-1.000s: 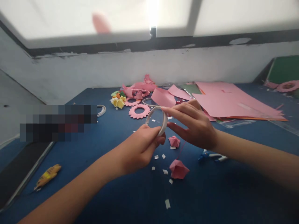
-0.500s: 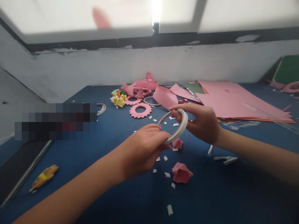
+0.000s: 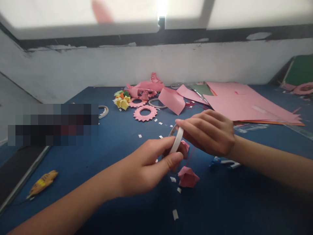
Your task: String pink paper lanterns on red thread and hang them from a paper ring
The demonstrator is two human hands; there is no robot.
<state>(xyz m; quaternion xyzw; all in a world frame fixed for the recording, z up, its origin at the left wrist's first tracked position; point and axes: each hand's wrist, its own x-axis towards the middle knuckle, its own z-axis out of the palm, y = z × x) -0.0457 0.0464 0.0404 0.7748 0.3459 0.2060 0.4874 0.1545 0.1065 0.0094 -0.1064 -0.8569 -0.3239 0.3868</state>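
My left hand (image 3: 146, 166) holds a narrow roll of white tape (image 3: 177, 141), thumb and fingers closed round its lower part. The roll stands tilted, nearly edge-on to me. At its top edge, the fingertips of my right hand (image 3: 209, 133) are closed against the tape; whether a loose end is pinched there I cannot tell. Just below my hands lies a folded pink paper flower (image 3: 188, 178) on the blue table (image 3: 112, 212). A second pink paper piece (image 3: 186, 145) shows partly behind the roll.
Small white scraps (image 3: 175, 214) are scattered about. Behind are a pink paper ring (image 3: 145, 118), yellow folded paper (image 3: 123, 102) and pink sheets (image 3: 234, 107). A blue-and-white tool (image 3: 223, 161) lies by my right forearm, a yellow-brown object (image 3: 43, 183) at left, another tape roll (image 3: 104, 112) farther back.
The roll has turned from showing its open ring to nearly edge-on. My left thumb has come round onto its near side, and my right hand has turned knuckles-up at the top edge.
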